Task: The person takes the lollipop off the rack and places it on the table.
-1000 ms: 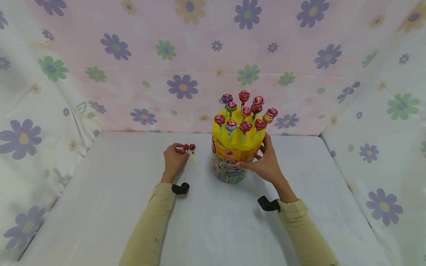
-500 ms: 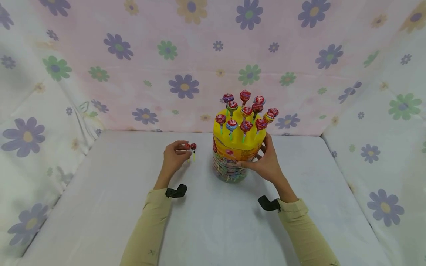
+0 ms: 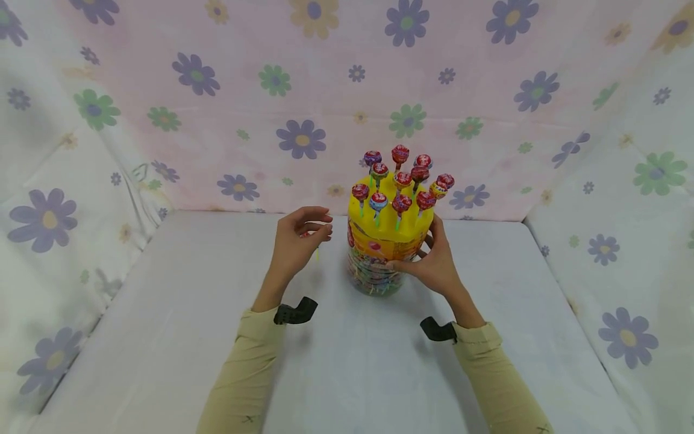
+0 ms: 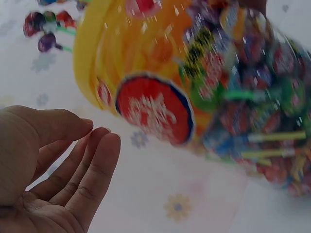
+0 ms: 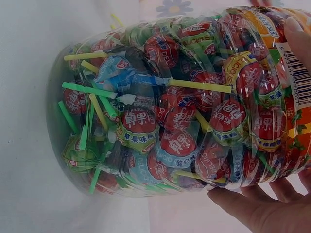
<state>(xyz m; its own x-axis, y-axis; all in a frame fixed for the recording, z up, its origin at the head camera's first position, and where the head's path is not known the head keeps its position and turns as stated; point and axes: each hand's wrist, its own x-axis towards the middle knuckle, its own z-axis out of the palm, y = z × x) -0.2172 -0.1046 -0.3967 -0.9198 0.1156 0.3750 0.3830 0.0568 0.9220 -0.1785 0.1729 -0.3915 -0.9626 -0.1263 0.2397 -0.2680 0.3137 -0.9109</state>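
Observation:
A clear jar of wrapped lollipops [image 3: 374, 250] stands on the table, slightly tilted, under a yellow lid [image 3: 390, 229]. Several lollipops [image 3: 402, 204] stick up from that lid. My right hand [image 3: 434, 268] grips the jar's right side, thumb in front; the right wrist view shows wrapped candies [image 5: 138, 121] through the plastic. Left of the jar, my left hand [image 3: 295, 241] is raised with loosely bent fingers. In the left wrist view its thumb and fingertips [image 4: 111, 145] hold nothing, just short of the jar's label [image 4: 155, 109]. Behind it a yellow stick [image 3: 317, 254] shows; the rest is mostly hidden.
A white table [image 3: 347, 361] extends around the jar. Flowered cloth [image 3: 325, 108] hangs close behind it and on both sides. Black wrist cameras [image 3: 295, 311] sit at both cuffs.
My left hand has left the two loose lollipops beside its fingertips, rising and moving right toward the jar, and now covers most of them. The right hand keeps its grip on the jar.

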